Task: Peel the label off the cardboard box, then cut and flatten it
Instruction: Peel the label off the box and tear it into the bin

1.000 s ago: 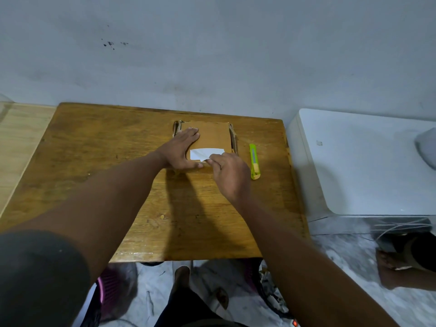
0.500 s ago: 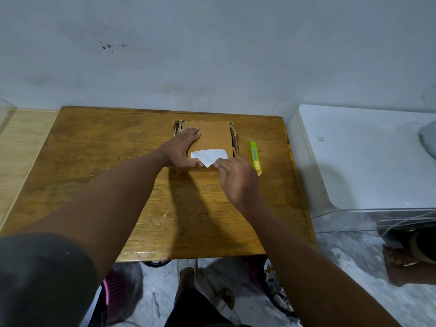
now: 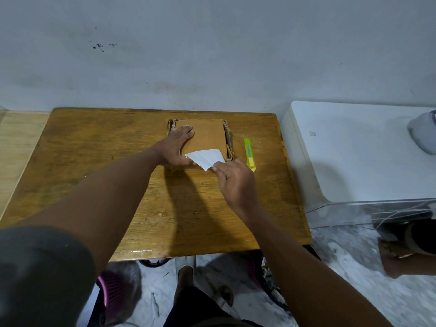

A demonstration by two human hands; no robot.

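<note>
Toward twelve o'clock on the tabletop lies the cardboard box, pinned flat by the spread left hand, which grips nothing. At its five o'clock corner the right hand pinches the white label, lifted and half-free. Best to pull low and slow toward the left hand, so paper will not tear; the green cutter waits at three o'clock.
</note>
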